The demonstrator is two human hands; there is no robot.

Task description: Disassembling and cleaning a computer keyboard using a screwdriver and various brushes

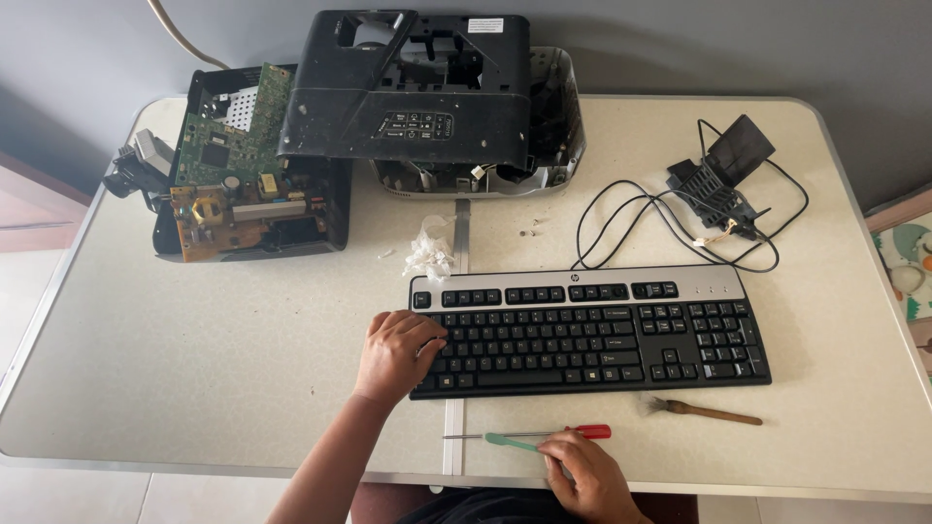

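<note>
The left hand was laid flat on the left end of the black and silver computer keyboard, its grip released, fingers spread over the keys and nothing clasped. The keyboard was set square across the middle of the pale beige tabletop, its black cable looped loosely behind it. The right hand was seen at the near edge of the tabletop, its fingers curled onto a slim pale-green tool; whether the tool was truly pinched or merely touched could not be told. Just beyond that tool, and almost parallel to it, a red-handled screwdriver was lying. A small wooden-handled brush was left just in front of the keyboard's right end.

At the far left an opened black plastic casing was standing as a tray: a green circuit board and a brown circuit board were held inside it. Beside it a silver-grey bottom shell was lying, with a black plastic top cover propped across both casings, so that the shell's contents were mostly hidden. A crumpled white plastic scrap was resting between the shell and the keyboard. At the far right a small black plastic part was lying among the cable loops.
</note>
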